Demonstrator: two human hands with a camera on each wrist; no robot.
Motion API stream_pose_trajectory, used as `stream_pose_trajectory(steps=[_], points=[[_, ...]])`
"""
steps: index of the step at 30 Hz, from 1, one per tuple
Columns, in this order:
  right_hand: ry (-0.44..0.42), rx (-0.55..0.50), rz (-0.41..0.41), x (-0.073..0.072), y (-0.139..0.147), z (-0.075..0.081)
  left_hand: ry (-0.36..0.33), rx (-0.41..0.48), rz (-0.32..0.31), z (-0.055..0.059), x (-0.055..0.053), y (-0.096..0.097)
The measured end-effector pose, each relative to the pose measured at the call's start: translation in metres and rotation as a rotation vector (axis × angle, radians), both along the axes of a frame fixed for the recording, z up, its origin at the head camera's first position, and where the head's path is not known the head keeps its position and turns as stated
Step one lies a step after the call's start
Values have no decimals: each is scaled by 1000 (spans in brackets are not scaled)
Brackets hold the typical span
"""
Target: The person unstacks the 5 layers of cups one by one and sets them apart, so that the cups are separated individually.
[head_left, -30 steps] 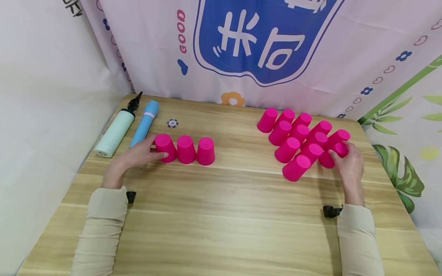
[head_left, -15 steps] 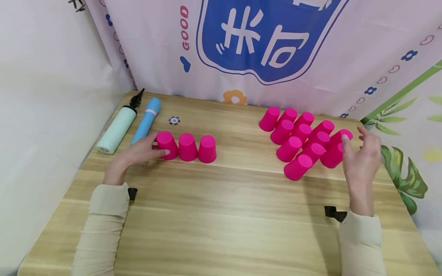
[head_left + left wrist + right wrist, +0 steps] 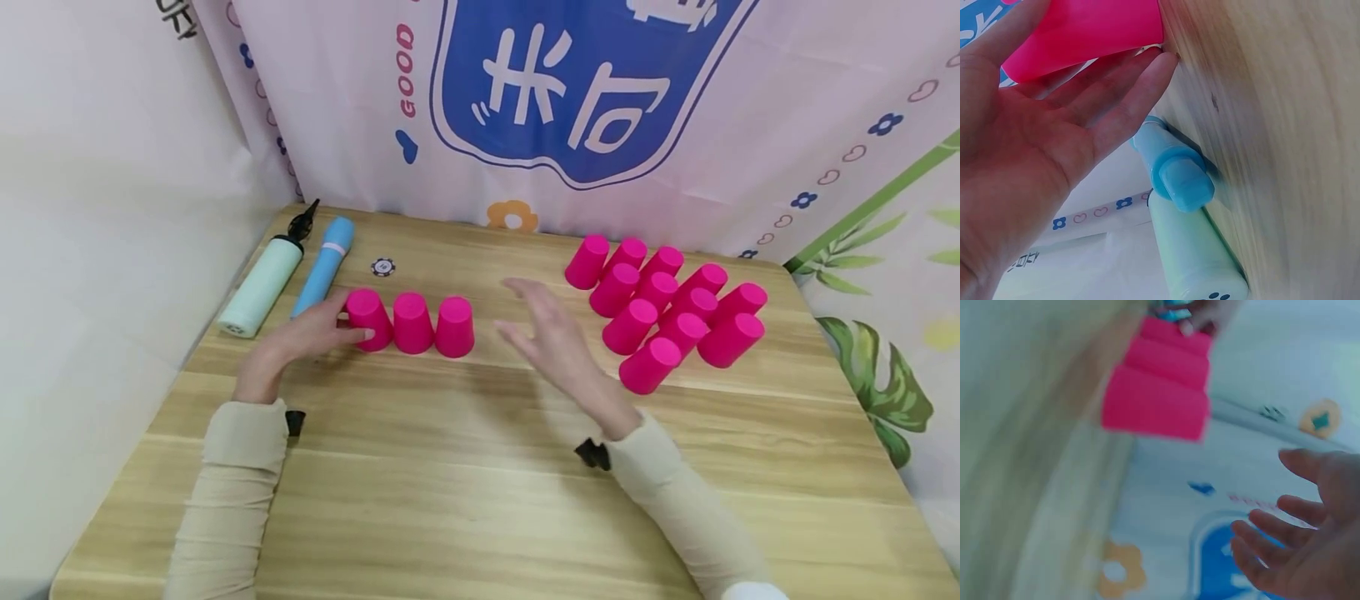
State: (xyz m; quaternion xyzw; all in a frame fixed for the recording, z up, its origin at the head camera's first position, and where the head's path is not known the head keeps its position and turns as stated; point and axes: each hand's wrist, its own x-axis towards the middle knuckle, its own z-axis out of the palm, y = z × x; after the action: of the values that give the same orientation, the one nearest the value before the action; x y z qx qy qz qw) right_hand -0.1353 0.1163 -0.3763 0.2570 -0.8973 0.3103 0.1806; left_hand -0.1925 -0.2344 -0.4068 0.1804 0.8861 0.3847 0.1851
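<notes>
Three pink plastic cups stand upside down in a row at the left middle of the table. My left hand (image 3: 318, 327) holds the leftmost cup (image 3: 369, 320), its thumb in front and its fingers round the far side. The left wrist view shows that cup (image 3: 1094, 34) between thumb and fingers. Beside it stand the middle cup (image 3: 413, 323) and the right cup (image 3: 454, 327). My right hand (image 3: 553, 340) is to the right of this row, with fingers spread and nothing in them. In the right wrist view, my right hand (image 3: 1304, 528) is apart from the nearest cup (image 3: 1155, 403).
Several more upside-down pink cups (image 3: 650, 365) stand in close rows at the back right. A mint hand pump (image 3: 262, 287), a light blue tube-shaped pump (image 3: 324, 267) and a poker chip (image 3: 382, 267) lie at the back left. A printed curtain (image 3: 337, 100) hangs behind the table (image 3: 450, 508).
My right hand has let go of a cup in the right group and swung left across the table towards the row of three. My left hand stays at the leftmost cup.
</notes>
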Motion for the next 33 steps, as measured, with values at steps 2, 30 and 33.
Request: stream_pose_trajectory(steps=[2, 30, 33], points=[[-78, 76, 45, -6, -17, -14, 2, -7, 5, -1, 0, 1], [238, -57, -56, 50, 3, 36, 19, -12, -16, 1, -1, 4], [341, -133, -116, 68, 41, 60, 17, -7, -17, -2, -2, 3]])
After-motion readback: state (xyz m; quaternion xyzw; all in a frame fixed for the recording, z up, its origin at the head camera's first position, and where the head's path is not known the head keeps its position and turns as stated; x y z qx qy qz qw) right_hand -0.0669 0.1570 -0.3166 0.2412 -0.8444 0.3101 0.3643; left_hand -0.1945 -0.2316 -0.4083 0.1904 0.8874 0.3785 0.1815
